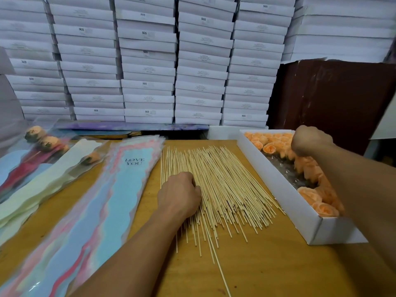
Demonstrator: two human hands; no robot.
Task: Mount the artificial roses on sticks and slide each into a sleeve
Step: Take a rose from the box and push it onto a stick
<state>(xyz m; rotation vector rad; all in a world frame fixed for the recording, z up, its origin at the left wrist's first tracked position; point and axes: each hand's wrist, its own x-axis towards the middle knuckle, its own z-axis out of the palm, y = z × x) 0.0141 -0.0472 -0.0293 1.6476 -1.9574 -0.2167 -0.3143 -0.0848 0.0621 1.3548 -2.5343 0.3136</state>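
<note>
While left hand (pixel 179 192) curls onto sticks (pixel 225 185), right hand (pixel 308 140) grasps among roses (pixel 270 148)

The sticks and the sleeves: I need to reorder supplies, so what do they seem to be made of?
The sticks look like bare bamboo or pale wood: thin, straight, matte and uniformly cream, like skewers.

The sleeves look like thin printed plastic film, possibly with a paper liner: glossy glare, clear see-through edges, pastel wavy bands and "LOVE YOU" lettering. A rose shows through one at the left.
</note>
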